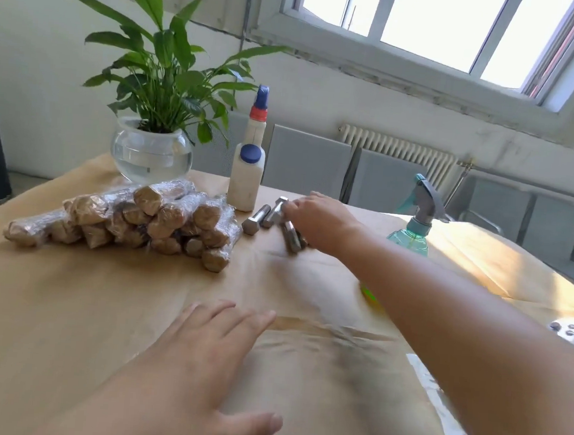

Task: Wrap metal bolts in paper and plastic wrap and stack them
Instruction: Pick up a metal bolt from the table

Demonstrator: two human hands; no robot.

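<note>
A round glass bowl (151,153) stands at the far left of the tabletop (66,303), part-filled with clear water, and a leafy green plant (168,70) rises out of it. Just right of it stands a white bottle (246,176) with a blue round cap on its front and a red-and-blue nozzle on top; its contents look pale and reach most of the way up. Farther right, behind the outstretched arm, is a green spray bottle (415,232) with a grey trigger head. The tabletop is covered with brown paper (307,287). In front of the bowl lies a pile of wrapped bolts (134,220), brown paper rolls under shiny plastic wrap, stacked several layers deep, with one lying apart at the left end. Just right of the pile and near the white bottle lie a few bare metal bolts (261,217), close together. The right hand (319,221) reaches over them, fingers bent down onto the bolts; whether it has actually gripped one cannot be told, since the hand hides the contact. The left hand (205,358) lies flat and relaxed on the paper near the front, fingers spread and straight, holding nothing. A strip of plastic wrap (442,408) lies on the paper at the near right, below the right forearm.
</note>
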